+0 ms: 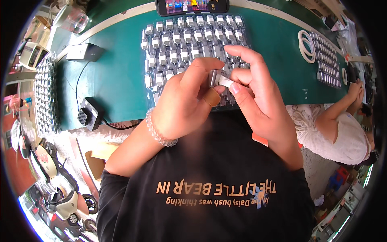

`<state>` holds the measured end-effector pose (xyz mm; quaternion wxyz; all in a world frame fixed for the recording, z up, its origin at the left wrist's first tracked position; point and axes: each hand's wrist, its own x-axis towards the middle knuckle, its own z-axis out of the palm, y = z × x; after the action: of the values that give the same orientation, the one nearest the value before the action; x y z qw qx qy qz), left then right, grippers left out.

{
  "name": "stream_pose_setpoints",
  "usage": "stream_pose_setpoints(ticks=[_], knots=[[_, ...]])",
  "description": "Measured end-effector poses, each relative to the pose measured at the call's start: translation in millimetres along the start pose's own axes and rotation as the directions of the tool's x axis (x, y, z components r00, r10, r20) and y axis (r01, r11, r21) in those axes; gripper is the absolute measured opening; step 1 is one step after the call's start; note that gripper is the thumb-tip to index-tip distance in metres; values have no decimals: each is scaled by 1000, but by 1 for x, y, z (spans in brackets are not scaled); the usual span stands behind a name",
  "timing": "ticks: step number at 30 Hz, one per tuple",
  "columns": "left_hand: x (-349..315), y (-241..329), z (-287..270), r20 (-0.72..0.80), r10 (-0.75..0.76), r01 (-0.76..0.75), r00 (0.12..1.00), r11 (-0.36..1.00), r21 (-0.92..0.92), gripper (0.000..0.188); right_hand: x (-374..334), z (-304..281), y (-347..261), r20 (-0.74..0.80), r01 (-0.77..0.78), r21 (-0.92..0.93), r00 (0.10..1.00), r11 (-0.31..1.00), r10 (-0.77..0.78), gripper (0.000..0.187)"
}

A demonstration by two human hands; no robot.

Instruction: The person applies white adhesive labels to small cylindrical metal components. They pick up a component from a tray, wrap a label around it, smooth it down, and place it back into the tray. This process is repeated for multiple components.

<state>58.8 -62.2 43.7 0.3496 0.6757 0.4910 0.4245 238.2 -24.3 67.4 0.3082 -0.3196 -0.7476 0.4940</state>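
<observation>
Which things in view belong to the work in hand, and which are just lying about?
Apparently in use: metallic piece, held in the left hand; white strip, pinched by the right hand; probably the grey-and-white parts beneath.

Seemingly just lying about: phone, clear container, black cabled device.

One left hand (173, 105) and one right hand (264, 97), with one metal part (213, 78) and one white strip (225, 81) between them. One bandage (211, 98), one bracelet (155, 131). On one bench (117, 80): at least three trays (148, 95), their pieces (149, 29) too many and too covered to count, about ten in the middle one's far row; one phone (192, 7), one black device (91, 114), one white box (78, 52), at least two white rings (300, 45). One co-worker (342, 137).
</observation>
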Motion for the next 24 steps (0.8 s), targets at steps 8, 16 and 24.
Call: stream_pose_setpoints(ticks=[8,16,24], knots=[[3,-3,2,2,85,-84,996,985,149,40,-2,3,3,-2,-25,-121,1000,992,25,48],[0,-4,6,-32,62,-61,998,997,50,39,0,3,0,5,-85,-49,996,995,86,46],[-1,-4,5,20,121,-121,993,992,44,36,1,2,-2,28,-134,2,991,991,134,45]])
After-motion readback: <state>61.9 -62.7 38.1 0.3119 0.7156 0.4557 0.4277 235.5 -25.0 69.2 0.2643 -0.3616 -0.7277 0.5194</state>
